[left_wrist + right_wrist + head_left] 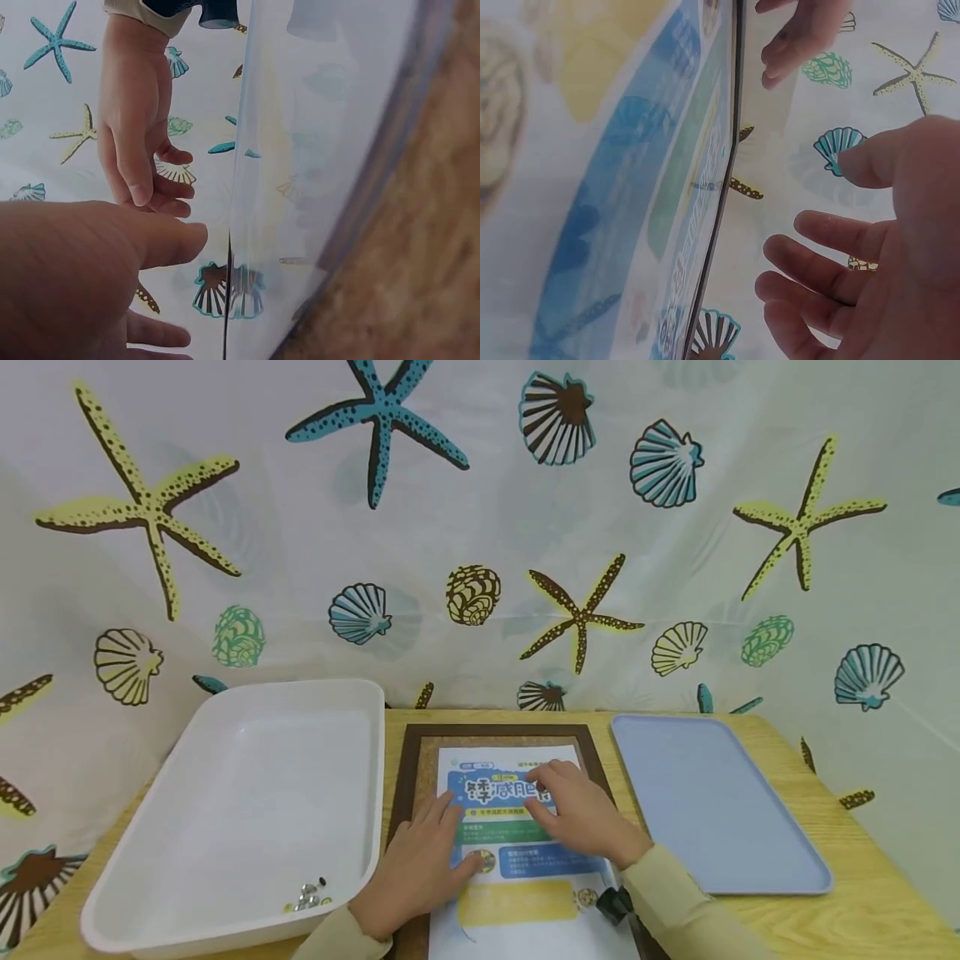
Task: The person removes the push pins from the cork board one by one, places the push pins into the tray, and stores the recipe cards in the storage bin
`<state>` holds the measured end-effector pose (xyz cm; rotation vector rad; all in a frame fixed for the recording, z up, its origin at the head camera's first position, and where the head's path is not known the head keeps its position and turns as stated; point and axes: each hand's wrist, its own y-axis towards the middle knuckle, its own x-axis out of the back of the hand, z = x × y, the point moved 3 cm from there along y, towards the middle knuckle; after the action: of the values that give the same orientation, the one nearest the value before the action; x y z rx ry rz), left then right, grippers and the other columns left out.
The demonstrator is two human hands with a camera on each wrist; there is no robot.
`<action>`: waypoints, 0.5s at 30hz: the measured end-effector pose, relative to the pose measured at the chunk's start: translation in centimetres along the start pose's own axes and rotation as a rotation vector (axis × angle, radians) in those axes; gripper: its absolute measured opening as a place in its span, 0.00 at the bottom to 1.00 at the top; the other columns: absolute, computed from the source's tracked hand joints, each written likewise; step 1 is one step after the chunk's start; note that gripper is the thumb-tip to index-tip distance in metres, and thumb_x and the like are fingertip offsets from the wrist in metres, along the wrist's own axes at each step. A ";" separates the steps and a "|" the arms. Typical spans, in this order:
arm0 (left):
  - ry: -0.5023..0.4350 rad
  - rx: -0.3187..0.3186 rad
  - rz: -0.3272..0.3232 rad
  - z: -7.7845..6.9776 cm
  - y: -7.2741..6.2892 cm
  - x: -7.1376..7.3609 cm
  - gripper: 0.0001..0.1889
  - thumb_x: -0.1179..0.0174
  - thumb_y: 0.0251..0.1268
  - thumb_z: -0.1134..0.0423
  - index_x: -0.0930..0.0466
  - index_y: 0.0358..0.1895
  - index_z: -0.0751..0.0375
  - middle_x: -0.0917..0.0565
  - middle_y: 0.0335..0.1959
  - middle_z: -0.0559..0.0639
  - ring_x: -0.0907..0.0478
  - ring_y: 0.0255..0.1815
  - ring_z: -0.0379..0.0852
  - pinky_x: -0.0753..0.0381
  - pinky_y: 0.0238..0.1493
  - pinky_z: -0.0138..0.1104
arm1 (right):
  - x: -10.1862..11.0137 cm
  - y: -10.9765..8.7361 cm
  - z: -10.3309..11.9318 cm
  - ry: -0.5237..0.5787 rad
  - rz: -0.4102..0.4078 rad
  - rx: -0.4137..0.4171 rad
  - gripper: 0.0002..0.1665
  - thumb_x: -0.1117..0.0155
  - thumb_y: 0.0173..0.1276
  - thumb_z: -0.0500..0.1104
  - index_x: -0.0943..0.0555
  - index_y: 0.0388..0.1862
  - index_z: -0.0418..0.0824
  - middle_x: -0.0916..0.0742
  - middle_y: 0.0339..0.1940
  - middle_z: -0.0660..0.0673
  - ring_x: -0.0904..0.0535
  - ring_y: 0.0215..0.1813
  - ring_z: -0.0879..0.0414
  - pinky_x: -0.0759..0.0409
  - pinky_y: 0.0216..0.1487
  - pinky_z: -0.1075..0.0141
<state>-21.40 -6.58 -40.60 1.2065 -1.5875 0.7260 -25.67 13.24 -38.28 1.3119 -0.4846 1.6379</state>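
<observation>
A printed poster [517, 822] with blue, green and yellow blocks lies on a dark-framed cork board [426, 777]. My left hand [420, 860] is over the poster's left side, fingers extended and thumb spread. Over its upper right part is my right hand [581, 810], fingers loosely bent. Neither hand holds anything. In the right wrist view, a gap shows between the right fingers [817, 262] and the glossy poster surface [630, 150]. The left thumb [176, 238] likewise stands apart from the sheet in the left wrist view.
A white bin [367, 760] stands left of the board, with several small metallic and yellow bits [307, 897], perhaps tacks, near its front corner. To the right lies a pale blue tray [712, 810]. A curtain with starfish and shells [480, 527] hangs behind the wooden table [885, 893].
</observation>
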 end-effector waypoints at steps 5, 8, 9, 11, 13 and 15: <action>0.022 0.021 0.028 0.3 0.8 0.1 0.40 0.39 0.62 0.44 0.37 0.67 0.73 0.36 0.70 0.68 0.39 0.71 0.63 0.30 0.58 0.60 | -0.3 1.3 0.7 0.007 0.030 0.029 0.19 0.42 0.71 0.46 0.23 0.55 0.37 0.18 0.45 0.41 0.23 0.47 0.50 0.21 0.45 0.54; -0.006 0.029 0.039 0.3 1.0 0.1 0.40 0.39 0.63 0.45 0.37 0.67 0.73 0.37 0.70 0.68 0.40 0.72 0.63 0.31 0.59 0.61 | -0.5 1.8 1.0 0.052 0.057 0.026 0.19 0.42 0.71 0.45 0.23 0.56 0.36 0.18 0.45 0.40 0.22 0.47 0.49 0.22 0.46 0.53; -0.020 0.031 0.038 0.3 1.1 0.0 0.39 0.40 0.64 0.46 0.38 0.67 0.74 0.37 0.70 0.69 0.41 0.72 0.63 0.31 0.59 0.61 | -0.6 2.0 1.0 0.063 0.066 0.025 0.18 0.42 0.71 0.44 0.23 0.55 0.35 0.17 0.45 0.40 0.22 0.47 0.49 0.22 0.47 0.53; -0.045 0.036 0.038 0.4 1.1 -0.2 0.38 0.41 0.65 0.49 0.38 0.67 0.75 0.38 0.71 0.70 0.42 0.72 0.65 0.33 0.60 0.62 | -1.0 2.3 1.1 0.072 0.085 0.020 0.18 0.43 0.72 0.44 0.23 0.55 0.35 0.17 0.45 0.41 0.22 0.47 0.49 0.21 0.46 0.53; -0.060 0.045 0.042 0.4 1.0 -0.5 0.37 0.41 0.66 0.51 0.39 0.67 0.77 0.39 0.71 0.71 0.43 0.73 0.66 0.34 0.61 0.63 | -1.7 2.5 1.1 0.072 0.102 0.022 0.17 0.43 0.72 0.43 0.23 0.54 0.35 0.17 0.44 0.41 0.21 0.46 0.50 0.21 0.45 0.54; -0.059 0.055 0.049 0.5 0.9 -0.8 0.37 0.41 0.66 0.51 0.39 0.66 0.78 0.40 0.70 0.72 0.44 0.73 0.67 0.35 0.61 0.63 | -2.5 2.7 1.0 0.063 0.113 0.027 0.16 0.43 0.71 0.43 0.23 0.53 0.36 0.17 0.43 0.43 0.21 0.45 0.50 0.21 0.45 0.55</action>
<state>-22.40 -6.38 -41.44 1.2422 -1.6605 0.7760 -27.52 10.13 -39.50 1.2688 -0.5081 1.7793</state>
